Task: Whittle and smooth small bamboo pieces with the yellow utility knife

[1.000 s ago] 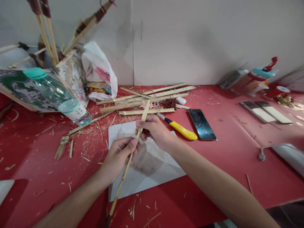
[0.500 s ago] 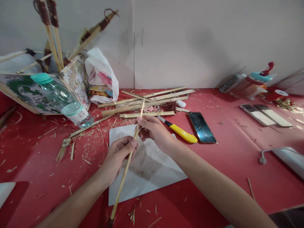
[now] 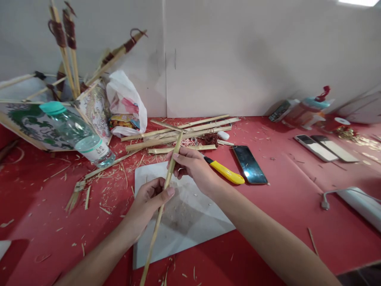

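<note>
A long, thin bamboo strip [image 3: 155, 234] slants from the bottom edge up to a pointed tip above my hands. My left hand [image 3: 153, 196] is closed on it about midway, thumb on top. Nearer the tip, my right hand [image 3: 190, 165] pinches the same strip between thumb and fingers. Beneath both hands lies a white board [image 3: 190, 234] sprinkled with fine shavings. A yellow cutter knife [image 3: 228, 172] rests just right of my right hand, its front end partly hidden behind that hand.
Behind my hands lie several bamboo strips [image 3: 178, 137]. A bottle [image 3: 91, 143], plastic bag [image 3: 127, 103] and dragon-patterned frame [image 3: 26, 123] stand at left. Right are a phone [image 3: 250, 165], two flat devices [image 3: 317, 147] and a cable [image 3: 325, 202]. Shavings litter the red table [image 3: 285, 222].
The strip has turned about its length and shows a broader face near the tip. Both hands keep their hold. The whole view has shifted slightly, with the surroundings lower in the picture.
</note>
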Available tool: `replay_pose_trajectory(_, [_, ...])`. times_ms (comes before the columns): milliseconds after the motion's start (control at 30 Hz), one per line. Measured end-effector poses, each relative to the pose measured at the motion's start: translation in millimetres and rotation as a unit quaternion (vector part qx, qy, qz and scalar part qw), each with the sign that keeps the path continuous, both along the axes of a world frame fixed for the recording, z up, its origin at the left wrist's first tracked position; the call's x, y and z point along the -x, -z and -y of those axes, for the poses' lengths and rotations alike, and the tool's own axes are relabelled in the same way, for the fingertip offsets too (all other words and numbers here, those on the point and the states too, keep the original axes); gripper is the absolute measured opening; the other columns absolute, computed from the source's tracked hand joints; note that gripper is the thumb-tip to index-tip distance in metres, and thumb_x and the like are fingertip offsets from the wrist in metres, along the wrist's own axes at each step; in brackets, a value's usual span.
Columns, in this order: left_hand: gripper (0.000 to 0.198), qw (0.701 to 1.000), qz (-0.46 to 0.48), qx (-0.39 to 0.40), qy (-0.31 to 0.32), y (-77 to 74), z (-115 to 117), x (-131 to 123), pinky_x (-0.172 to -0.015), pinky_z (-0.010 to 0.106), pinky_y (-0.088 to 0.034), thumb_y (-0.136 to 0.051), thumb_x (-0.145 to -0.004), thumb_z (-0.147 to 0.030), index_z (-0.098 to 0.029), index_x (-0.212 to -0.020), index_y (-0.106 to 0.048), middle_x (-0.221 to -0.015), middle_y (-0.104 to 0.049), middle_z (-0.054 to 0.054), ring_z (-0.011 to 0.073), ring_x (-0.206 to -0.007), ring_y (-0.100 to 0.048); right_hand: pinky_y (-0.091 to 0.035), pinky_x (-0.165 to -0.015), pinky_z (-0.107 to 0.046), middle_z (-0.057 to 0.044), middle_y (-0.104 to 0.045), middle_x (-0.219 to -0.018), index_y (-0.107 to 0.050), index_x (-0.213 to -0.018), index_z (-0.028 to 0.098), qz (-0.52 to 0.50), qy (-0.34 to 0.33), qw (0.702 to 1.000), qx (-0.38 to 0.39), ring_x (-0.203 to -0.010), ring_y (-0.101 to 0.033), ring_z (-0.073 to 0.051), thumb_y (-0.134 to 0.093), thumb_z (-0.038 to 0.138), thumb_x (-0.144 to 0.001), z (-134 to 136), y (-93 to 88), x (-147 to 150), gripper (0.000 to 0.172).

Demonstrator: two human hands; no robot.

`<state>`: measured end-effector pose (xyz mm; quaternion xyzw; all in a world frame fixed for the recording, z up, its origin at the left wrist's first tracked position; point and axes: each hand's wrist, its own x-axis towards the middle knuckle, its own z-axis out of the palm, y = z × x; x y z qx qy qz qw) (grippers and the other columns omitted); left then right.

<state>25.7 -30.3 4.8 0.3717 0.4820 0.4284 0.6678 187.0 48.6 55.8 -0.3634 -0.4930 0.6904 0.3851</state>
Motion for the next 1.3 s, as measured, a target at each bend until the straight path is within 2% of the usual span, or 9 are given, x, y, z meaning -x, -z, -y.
replay_pose_trajectory(233, [0.032, 1.000, 0.029, -0.005, 0.003, -4.3, -0.2, 0.2, -0.048, 0.016, -0.032, -0.067, -0.087, -0.049, -0.018, -0.083, -0.062, -0.064, -0.044, -0.004, 0.0061, -0.055, -0.039, -0.040, -0.055, -0.026, -0.001, -0.063, -0.072, -0.068, -0.087, 0.018, 0.002, -0.004, 1.000, 0.009, -0.058, -0.055, -0.011, -0.061, 0.030, -0.087, -0.5, 1.2, 1.4, 0.013])
replay_pose_trajectory(367, [0.032, 0.999, 0.023, -0.026, -0.006, -5.9, -0.6, 0.1, -0.047, 0.017, -0.030, -0.069, -0.086, -0.047, -0.017, -0.077, -0.060, -0.063, -0.045, -0.004, 0.0059, -0.053, -0.038, -0.041, -0.055, -0.026, 0.000, -0.063, -0.072, -0.064, -0.090, 0.020, 0.007, -0.001, 1.000, 0.006, -0.058, -0.056, -0.012, -0.063, 0.032, -0.085, 1.3, 2.1, 2.8, 0.013])
replay_pose_trajectory(567, [0.033, 0.997, 0.020, -0.021, -0.072, -4.9, -3.7, -0.6, -0.046, 0.017, -0.028, -0.075, -0.081, -0.044, -0.018, -0.077, -0.056, -0.063, -0.045, -0.005, 0.0057, -0.052, -0.036, -0.042, -0.058, -0.027, 0.002, -0.060, -0.074, -0.057, -0.094, 0.022, 0.068, -0.007, 0.998, -0.006, -0.065, -0.057, -0.014, -0.070, 0.042, -0.083, 10.1, 4.1, 11.2, 0.026])
replay_pose_trajectory(733, [0.033, 0.992, -0.036, -0.081, -0.092, -4.0, -6.1, -0.1, -0.046, 0.018, -0.026, -0.076, -0.080, -0.045, -0.018, -0.075, -0.057, -0.063, -0.043, -0.005, 0.0068, -0.054, -0.033, -0.043, -0.063, -0.029, 0.001, -0.060, -0.075, -0.055, -0.092, 0.022, 0.110, -0.007, 0.989, -0.095, -0.071, -0.057, -0.016, -0.063, 0.040, -0.089, 22.7, 8.5, 19.9, 0.019])
replay_pose_trajectory(833, [0.032, 0.987, -0.062, -0.110, -0.104, -4.6, -7.1, 0.4, -0.049, 0.018, -0.027, -0.077, -0.079, -0.041, -0.018, -0.073, -0.055, -0.064, -0.043, -0.005, 0.0077, -0.057, -0.035, -0.042, -0.061, -0.027, 0.002, -0.058, -0.074, -0.056, -0.090, 0.023, 0.099, 0.004, 0.992, -0.075, -0.070, -0.056, -0.015, -0.062, 0.040, -0.089, 31.2, 7.3, 23.1, 0.019])
replay_pose_trajectory(933, [0.030, 0.981, -0.080, -0.149, -0.091, -5.5, -5.9, 0.5, -0.056, 0.020, -0.035, -0.077, -0.079, -0.036, -0.017, -0.073, -0.054, -0.069, -0.049, -0.003, 0.0092, -0.063, -0.043, -0.041, -0.059, -0.026, 0.004, -0.054, -0.070, -0.056, -0.088, 0.023, 0.067, 0.021, 0.998, -0.008, -0.065, -0.053, -0.013, -0.067, 0.042, -0.084, 40.8, 3.7, 27.3, 0.022])
replay_pose_trajectory(1033, [0.031, 0.972, -0.084, -0.201, -0.094, -6.5, -2.1, -0.9, -0.060, 0.021, -0.038, -0.078, -0.077, -0.034, -0.019, -0.074, -0.052, -0.071, -0.049, -0.004, 0.0105, -0.066, -0.047, -0.041, -0.058, -0.025, 0.004, -0.052, -0.068, -0.057, -0.079, 0.021, 0.043, 0.047, 0.998, 0.015, -0.062, -0.051, -0.012, -0.071, 0.042, -0.080, 50.2, 0.7, 31.6, 0.025])
replay_pose_trajectory(1133, [0.032, 0.969, -0.074, -0.216, -0.094, -8.6, 3.3, -4.4, -0.058, 0.021, -0.038, -0.080, -0.076, -0.035, -0.019, -0.076, -0.053, -0.071, -0.048, -0.004, 0.0104, -0.065, -0.046, -0.041, -0.057, -0.025, 0.004, -0.052, -0.067, -0.057, -0.074, 0.020, 0.037, 0.060, 0.998, 0.003, -0.060, -0.050, -0.011, -0.073, 0.042, -0.077, 56.2, -1.2, 29.9, 0.027])
replay_pose_trajectory(1300, [0.035, 0.985, -0.015, -0.172, -0.008, -13.2, 13.9, -13.6, -0.049, 0.020, -0.032, -0.073, -0.081, -0.049, -0.016, -0.079, -0.062, -0.064, -0.049, -0.004, 0.0084, -0.054, -0.041, -0.045, -0.058, -0.025, 0.004, -0.053, -0.069, -0.057, -0.079, 0.020, 0.094, 0.114, 0.987, -0.060, -0.060, -0.052, -0.011, -0.073, 0.049, -0.076, 63.6, -4.4, 12.2, 0.033])
